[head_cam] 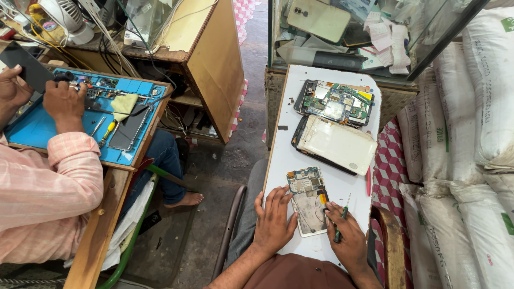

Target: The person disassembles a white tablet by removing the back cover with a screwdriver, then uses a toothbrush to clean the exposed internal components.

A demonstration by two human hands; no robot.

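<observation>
An opened phone (309, 206) with its circuit board bare lies on a white board (295, 144) in front of me. My left hand (274, 222) lies flat on the board, fingers against the phone's left edge. My right hand (345, 235) holds a small green-handled screwdriver (340, 222) upright at the phone's right edge, fingers touching the phone near its yellow part.
Farther up the board lie an opened tablet (335, 101) showing its circuit board and a white back cover (338, 143) over a dark frame. A red pen (368, 182) lies at the right. Another person in a pink striped sleeve (51, 184) works at a blue mat (37, 126) on the left. White sacks (476, 134) stand on the right.
</observation>
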